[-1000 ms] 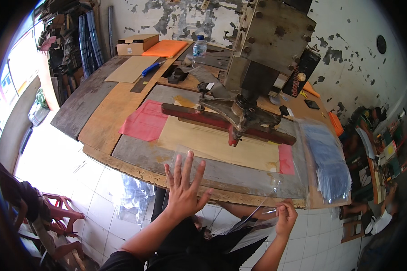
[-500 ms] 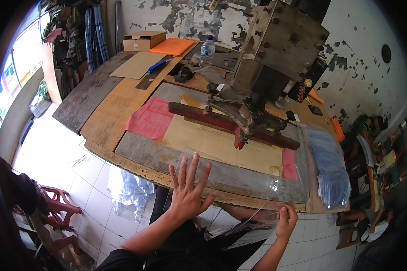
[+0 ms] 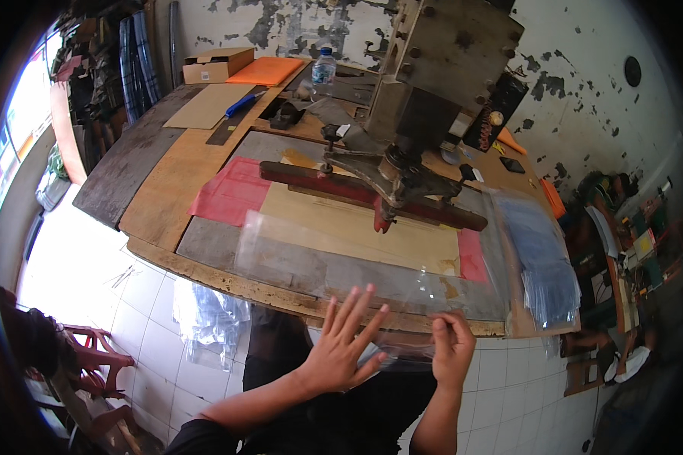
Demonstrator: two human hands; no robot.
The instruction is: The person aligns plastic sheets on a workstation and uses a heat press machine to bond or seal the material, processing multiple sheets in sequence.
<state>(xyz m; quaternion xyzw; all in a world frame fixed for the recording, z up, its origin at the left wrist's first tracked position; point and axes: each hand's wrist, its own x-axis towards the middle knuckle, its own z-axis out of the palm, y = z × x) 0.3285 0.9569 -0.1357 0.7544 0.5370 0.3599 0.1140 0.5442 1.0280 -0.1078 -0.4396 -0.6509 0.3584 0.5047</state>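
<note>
A thin clear plastic sheet (image 3: 269,262) lies across the near part of the grey work board, its left part reaching over the tan sheet (image 3: 300,220). My left hand (image 3: 345,345) is spread flat over the sheet's near side at the table edge. Whether its palm touches the plastic cannot be told. My right hand (image 3: 453,350) pinches the plastic's near right portion, thumb against curled fingers. Beyond my hands, a press machine's red-and-brown bar (image 3: 357,191) hangs above the tan sheet, with pink-red pieces (image 3: 224,193) showing at its ends.
A stack of clear bluish plastic pieces (image 3: 542,258) lies at the table's right. Farther back are a blue cutter (image 3: 240,105), a cardboard box (image 3: 218,66), an orange packet (image 3: 265,70) and a water bottle (image 3: 324,68). More plastic (image 3: 211,322) hangs low at left. People sit at both sides.
The plastic sheet has moved farther onto the board, up and left. My left hand has drawn back toward me and rightward; my right hand has shifted left. The view has shifted slightly.
</note>
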